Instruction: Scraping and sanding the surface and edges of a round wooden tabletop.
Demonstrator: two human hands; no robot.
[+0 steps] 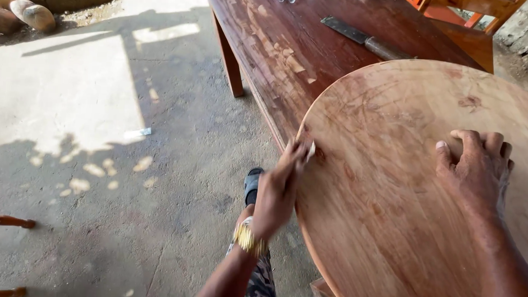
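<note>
From above, the left hand (278, 191) is pinching a small pale scrap (311, 149) against the edge of the round wooden tabletop (393, 190), which is resting on a long wooden table (280, 42). The right hand (475, 169) is lying on the round top with fingers curled, gripping nothing, while a knife (364, 39) is lying well apart on the table.

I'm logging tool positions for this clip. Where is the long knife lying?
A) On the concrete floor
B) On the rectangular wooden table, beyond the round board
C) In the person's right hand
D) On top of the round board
B: the knife lies flat on the rectangular table, past the round board; the right hand rests empty on the board.
</note>
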